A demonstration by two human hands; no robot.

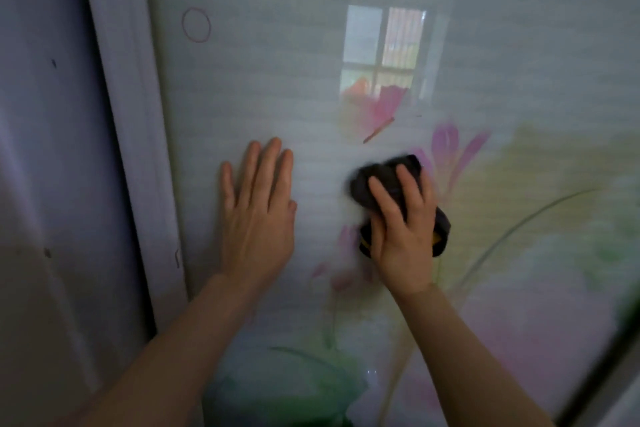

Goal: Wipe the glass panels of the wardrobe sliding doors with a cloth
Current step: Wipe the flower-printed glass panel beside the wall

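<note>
A glossy glass panel (270, 73) with a printed pattern of pink flowers and green leaves fills most of the view. My right hand (403, 229) presses a bunched dark grey cloth (382, 177) with a yellow patch against the glass near its middle. The cloth looks blurred at its upper left edge. My left hand (258, 208) lies flat on the glass with fingers spread, to the left of the cloth and a little apart from it.
A pale door frame (128, 114) runs down the left side of the panel, with a grey surface (45, 149) beyond it. A window reflection (382, 52) shows in the glass above the cloth. A dark frame edge (602, 360) crosses the lower right corner.
</note>
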